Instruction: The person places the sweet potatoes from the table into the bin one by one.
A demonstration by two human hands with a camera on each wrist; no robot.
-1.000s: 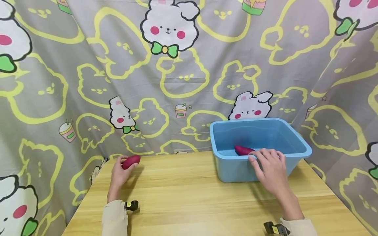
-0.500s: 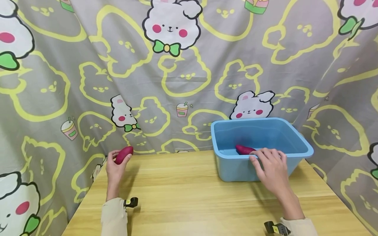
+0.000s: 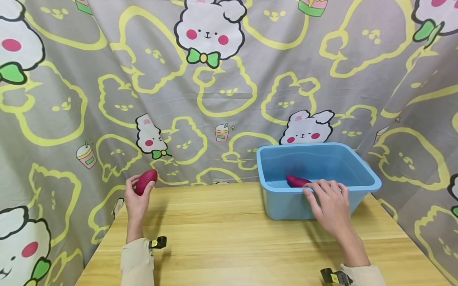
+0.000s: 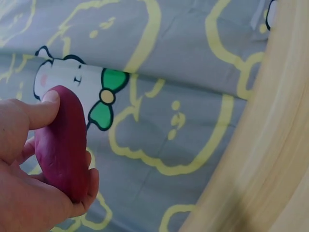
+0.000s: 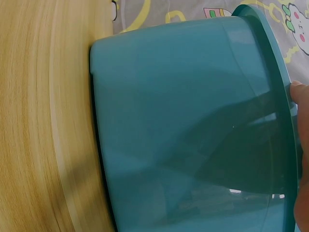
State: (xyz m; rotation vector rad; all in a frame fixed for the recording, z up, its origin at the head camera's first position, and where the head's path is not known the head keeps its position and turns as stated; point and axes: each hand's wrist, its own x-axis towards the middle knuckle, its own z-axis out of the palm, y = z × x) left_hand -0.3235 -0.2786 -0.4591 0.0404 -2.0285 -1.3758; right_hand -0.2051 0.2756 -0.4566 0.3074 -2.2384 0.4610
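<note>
In the head view my left hand (image 3: 137, 198) holds a dark-red sweet potato (image 3: 146, 182) up over the far left of the table. The left wrist view shows this sweet potato (image 4: 63, 145) from the side, the thumb on one side and fingers curled round the other. My right hand (image 3: 330, 200) grips the near rim of a blue plastic tub (image 3: 286, 204), its fingers bent over the edge into the tub. Inside lies another sweet potato (image 3: 296, 181), its right end hidden behind the rim and fingers. From the right wrist, the tub's outer wall (image 5: 183, 121) fills most of the view.
The wooden table (image 3: 214, 238) carries the tub at its back right. A grey curtain (image 3: 229, 99) with rabbit prints hangs right behind the table and along both sides. Each wrist wears a small black camera, such as the left one (image 3: 161, 242).
My left hand has lifted the sweet potato and drawn it slightly left, tilting it more upright. The right hand and the tub have stayed in place.
</note>
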